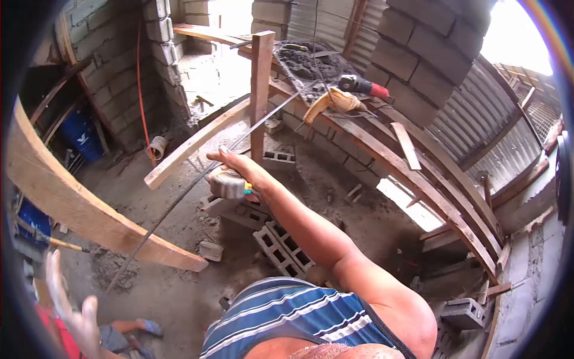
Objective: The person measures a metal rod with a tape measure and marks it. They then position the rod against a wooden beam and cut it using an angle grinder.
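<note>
On my feed, the rod (275,112) crosses before the post (261,78). Right of the post I see the mortar (299,63), then the grinder (360,85), then a board (406,145) farther right. Nearer me than the post, blocks (281,246) lie on the floor (371,224). Far left of the post stands a barrel (88,136), I think; that edge is dim.

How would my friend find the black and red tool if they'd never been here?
Start at the big grey block pillar at the upper right, then look down to the long wooden planks below it. Near their far end, the power tool lies just beside a yellow thing. Its black body and bright red end set it apart.
</note>
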Available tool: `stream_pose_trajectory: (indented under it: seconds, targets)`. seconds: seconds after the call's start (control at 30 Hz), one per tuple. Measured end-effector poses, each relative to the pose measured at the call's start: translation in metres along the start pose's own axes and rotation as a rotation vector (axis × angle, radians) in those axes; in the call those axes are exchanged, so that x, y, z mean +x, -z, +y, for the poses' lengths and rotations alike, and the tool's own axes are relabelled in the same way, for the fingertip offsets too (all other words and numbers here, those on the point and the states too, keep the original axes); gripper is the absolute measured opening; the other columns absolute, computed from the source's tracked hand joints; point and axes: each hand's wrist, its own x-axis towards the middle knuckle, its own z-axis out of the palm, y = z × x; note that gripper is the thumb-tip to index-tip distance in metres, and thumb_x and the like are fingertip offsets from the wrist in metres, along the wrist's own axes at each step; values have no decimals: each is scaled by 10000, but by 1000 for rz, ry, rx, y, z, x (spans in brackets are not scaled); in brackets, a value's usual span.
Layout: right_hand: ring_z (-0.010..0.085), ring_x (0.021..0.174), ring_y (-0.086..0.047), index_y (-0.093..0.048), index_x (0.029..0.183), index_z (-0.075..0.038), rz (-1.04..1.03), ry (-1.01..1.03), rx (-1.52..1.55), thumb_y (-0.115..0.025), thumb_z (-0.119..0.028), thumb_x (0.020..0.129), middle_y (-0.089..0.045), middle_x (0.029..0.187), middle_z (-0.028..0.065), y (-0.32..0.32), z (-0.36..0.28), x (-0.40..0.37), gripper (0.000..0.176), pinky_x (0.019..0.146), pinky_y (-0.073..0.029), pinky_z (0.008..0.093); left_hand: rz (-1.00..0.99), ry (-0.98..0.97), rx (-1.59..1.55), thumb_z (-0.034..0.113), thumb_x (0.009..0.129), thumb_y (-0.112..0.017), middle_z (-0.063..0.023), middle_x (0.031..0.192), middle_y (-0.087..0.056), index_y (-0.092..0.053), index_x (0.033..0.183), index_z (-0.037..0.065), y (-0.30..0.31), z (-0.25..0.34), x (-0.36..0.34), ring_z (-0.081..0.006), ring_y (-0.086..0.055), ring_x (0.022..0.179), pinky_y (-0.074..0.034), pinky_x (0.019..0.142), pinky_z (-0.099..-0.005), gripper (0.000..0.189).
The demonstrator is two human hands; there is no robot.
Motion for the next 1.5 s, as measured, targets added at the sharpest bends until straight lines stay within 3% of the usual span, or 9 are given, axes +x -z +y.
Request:
stream_pose_trajectory:
  seconds: [0.1, 0.17, 0.2, 0.33, 0.57, 0.77, 1.03, 1.23, 1.5]
  targets:
    - [114, 867, -625, -611, 1346, -25, 43, 38, 2, -603, -549, 977, -690, 989, 52, -33, -10, 9, 641, 775, -486, 278, -367, 410, 230, 115, 735, -679, -245, 1527, -454, -426, 1486, -71, -4, -59, -15, -339, -411, 1438, -280, 1220, -396, 815]
    - [62, 641, -621, -625, 1320, -42, -72, 21, 0, -619, -538, 980, -725, 943, 42, -30, 7, 16, 601, 517, -480, 241, -528, 511, 173, 202, 698, -772, -244, 1358, -609, -497, 1422, -91, -22, -99, -44, -371, -565, 1295, -410, 1131, -409, 828]
    - [103, 899, -638, -673, 1192, 0, -96, 7, 61, -631, -369, 1011, -695, 1002, 40, -30, 13, 17, 413, 811, -494, 265, -629, 523, 190, 218, 685, -788, -230, 1186, -696, -547, 1377, -83, -26, -107, -50, -360, -657, 1156, -494, 1020, -409, 792]
    - [103, 874, -659, -664, 1025, -22, -198, -78, 192, -670, -295, 1003, -697, 959, 36, -16, 62, 21, 274, 807, -520, 262, -659, 704, 40, 212, 690, -787, -188, 1000, -718, -600, 1293, -72, -44, -121, -64, -288, -689, 923, -539, 879, -412, 693]
    - [119, 879, -665, -693, 1159, 19, -207, -193, -240, -663, -495, 980, -739, 938, 64, 11, 104, 11, 545, 830, -512, 277, -254, 315, 212, 216, 715, -842, -268, 1361, -519, -518, 1394, -14, -125, -159, -108, -407, -498, 1263, -392, 1079, -453, 787]
    - [99, 864, -609, -691, 1138, -18, 90, -170, -86, -641, -504, 990, -705, 970, 31, 12, 126, 36, 511, 809, -489, 273, -658, 492, -14, 224, 755, -812, -203, 699, -636, -675, 836, -56, -156, -186, -102, -314, -607, 638, -485, 647, -427, 322]
    - [72, 874, -599, -636, 1164, -21, 66, 148, 18, -611, -315, 1007, -675, 961, 8, -18, 57, 35, 335, 772, -472, 247, -337, 455, -45, 124, 849, -700, -160, 635, -564, -621, 768, -55, -81, -133, -51, -204, -526, 593, -421, 597, -413, 212]
    - [139, 845, -684, -240, 1547, 107, -176, 444, 142, -613, -377, 1021, -718, 976, 117, -41, -38, 50, 806, 768, -545, 258, -82, 245, 173, 82, 951, -629, -112, 695, -464, -539, 830, -32, -24, -121, 4, -214, -422, 657, -395, 633, -390, 190]
    - [124, 874, -676, -518, 1403, 84, -324, 373, 74, -716, -212, 942, -712, 1007, 83, -101, -68, 38, 582, 788, -544, 274, 74, -40, 168, 214, 994, -624, -199, 710, -466, -593, 853, -40, -72, -24, 144, -262, -436, 619, -414, 636, -419, 292]
